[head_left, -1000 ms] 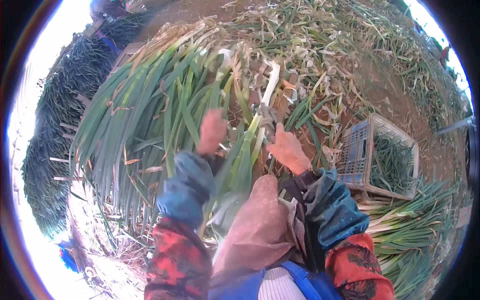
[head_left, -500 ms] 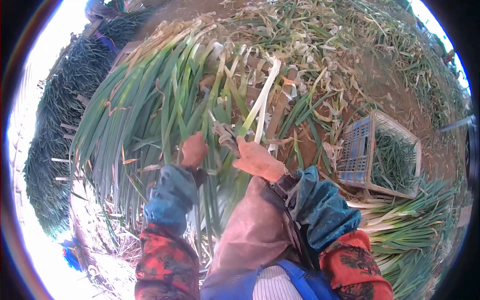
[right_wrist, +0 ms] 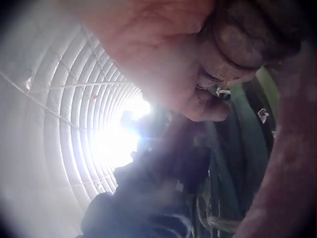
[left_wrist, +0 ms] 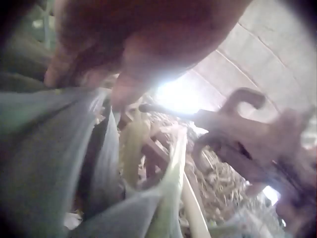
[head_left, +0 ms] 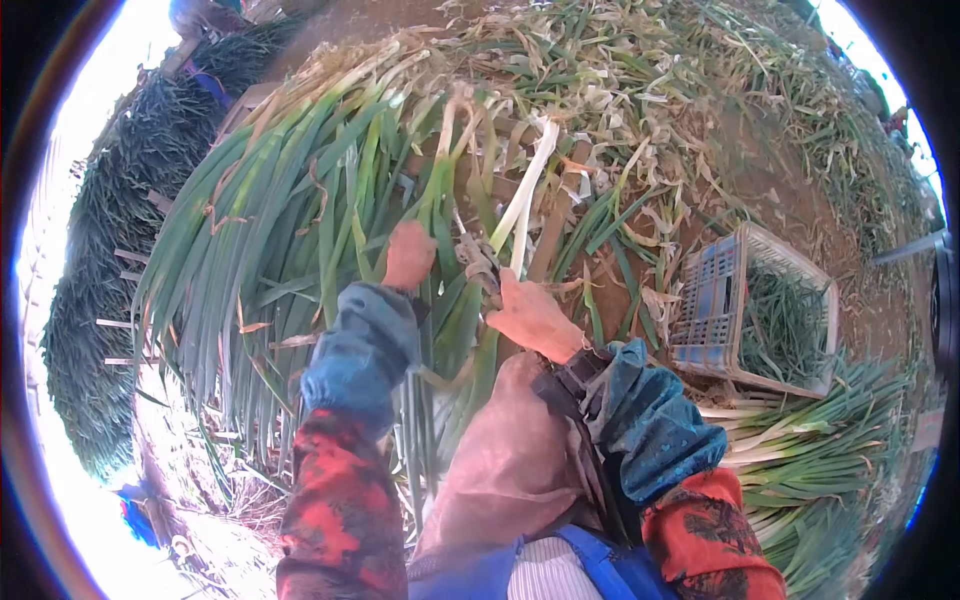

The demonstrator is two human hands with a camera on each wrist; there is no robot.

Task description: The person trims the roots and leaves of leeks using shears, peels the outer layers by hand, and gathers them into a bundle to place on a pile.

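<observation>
My left hand point(head_left: 409, 255) is among long green leaves of the leek pile point(head_left: 250, 220); in the left wrist view its fingers point(left_wrist: 131, 64) pinch a broad leaf point(left_wrist: 54, 129). The right hand point(head_left: 537, 318) grips a brownish-grey tool point(head_left: 477, 260) with a thin tip and a hook, the tip pointing toward the leaves beside the left hand. In the right wrist view the right hand point(right_wrist: 163, 59) is curled round the wrapped tool body point(right_wrist: 242, 39). A leek with a bare white stalk point(head_left: 532, 180) lies just beyond the tool.
A crate point(head_left: 741, 300) holding green leaves stands at the right, with a bundle of leeks point(head_left: 810, 450) below it. Stripped leaves point(head_left: 620, 80) litter the ground at the top. Another dark green leek pile point(head_left: 110, 230) lies far left.
Both hands moved left from the white-stalked leek, then slightly back right, the left hand also rising. That leek now lies clear of the tool, which the right hand still grips.
</observation>
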